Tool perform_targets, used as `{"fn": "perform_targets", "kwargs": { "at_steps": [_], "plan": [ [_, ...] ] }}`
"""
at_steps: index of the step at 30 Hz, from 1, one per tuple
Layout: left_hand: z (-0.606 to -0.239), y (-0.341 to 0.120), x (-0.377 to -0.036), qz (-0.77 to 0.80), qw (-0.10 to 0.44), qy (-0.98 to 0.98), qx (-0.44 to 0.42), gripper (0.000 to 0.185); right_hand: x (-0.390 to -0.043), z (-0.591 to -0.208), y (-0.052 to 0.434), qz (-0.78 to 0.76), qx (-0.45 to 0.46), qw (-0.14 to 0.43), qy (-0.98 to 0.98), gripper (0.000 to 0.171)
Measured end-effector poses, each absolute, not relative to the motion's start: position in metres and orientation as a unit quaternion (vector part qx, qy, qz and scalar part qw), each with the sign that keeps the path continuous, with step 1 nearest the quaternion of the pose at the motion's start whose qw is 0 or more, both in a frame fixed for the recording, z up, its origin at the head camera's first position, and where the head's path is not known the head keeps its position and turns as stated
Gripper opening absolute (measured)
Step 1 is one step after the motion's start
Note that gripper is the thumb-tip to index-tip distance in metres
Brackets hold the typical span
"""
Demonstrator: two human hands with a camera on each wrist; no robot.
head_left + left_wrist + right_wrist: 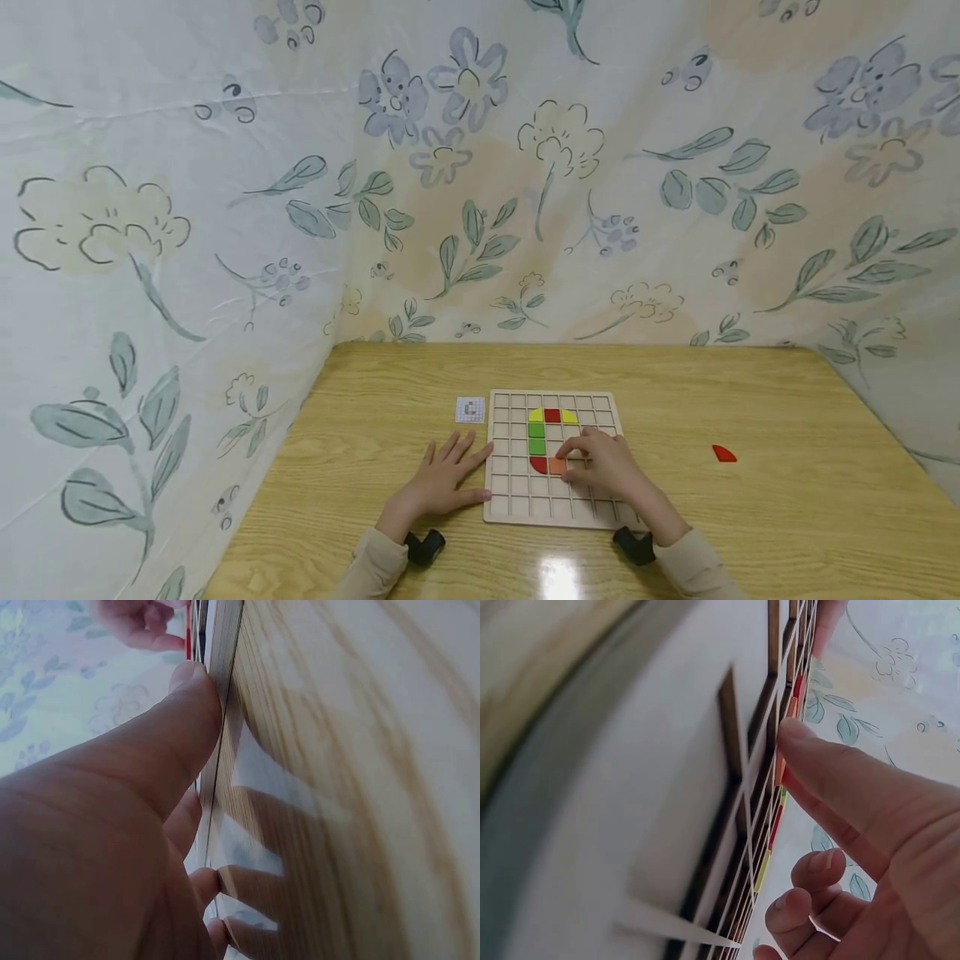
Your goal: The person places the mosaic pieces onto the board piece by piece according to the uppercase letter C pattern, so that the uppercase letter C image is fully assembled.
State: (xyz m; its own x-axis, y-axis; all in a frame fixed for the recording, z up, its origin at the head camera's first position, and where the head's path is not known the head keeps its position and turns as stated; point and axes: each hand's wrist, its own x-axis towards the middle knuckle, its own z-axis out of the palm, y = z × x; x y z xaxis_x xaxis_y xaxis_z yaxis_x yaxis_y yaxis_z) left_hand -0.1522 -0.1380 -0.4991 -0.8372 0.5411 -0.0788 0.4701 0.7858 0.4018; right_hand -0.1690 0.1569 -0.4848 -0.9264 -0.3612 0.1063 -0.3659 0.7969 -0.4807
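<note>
A wooden grid board [519, 485] lies on the table, its cells divided by raised ridges. My right hand [609, 463] is over it, thumb and index finger pinching an orange square tile [557, 467] in a lower cell. Left of that tile sits a red quarter-round tile [538, 464]. Two green squares [537, 447] run upward from there. Along the top are a yellow quarter-round [536, 415], a red square [552, 415] and another yellow quarter-round [570, 416]. My left hand [437, 483] rests with fingers spread, thumb and index fingertips at the board's left edge.
A small printed card [470, 409] with a coloured grid pattern lies beside the board's upper left corner. Off to the right, a loose red quarter-round tile [723, 454] lies on the wooden table [795, 517]. Floral cloth [465, 250] hangs behind and along the sides.
</note>
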Motion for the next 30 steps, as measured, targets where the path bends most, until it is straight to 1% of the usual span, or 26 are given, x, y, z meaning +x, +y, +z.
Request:
{"fn": "perform_targets", "kwargs": {
  "at_steps": [8, 15, 30],
  "plan": [
    [-0.498, -0.134, -0.154, 0.189, 0.095, 0.941, 0.266, 0.071, -0.172, -0.481, 0.167, 0.258, 0.207, 0.016, -0.944, 0.023],
    [-0.498, -0.132, -0.156, 0.191, 0.094, 0.941, 0.262, 0.071, -0.177, -0.483, 0.180, 0.258, 0.197, 0.005, -0.946, 0.024],
    [-0.499, -0.127, -0.159, 0.196, 0.096, 0.944, 0.249, 0.071, -0.186, -0.480, 0.217, 0.259, 0.185, 0.012, -0.948, 0.024]
  ]
}}
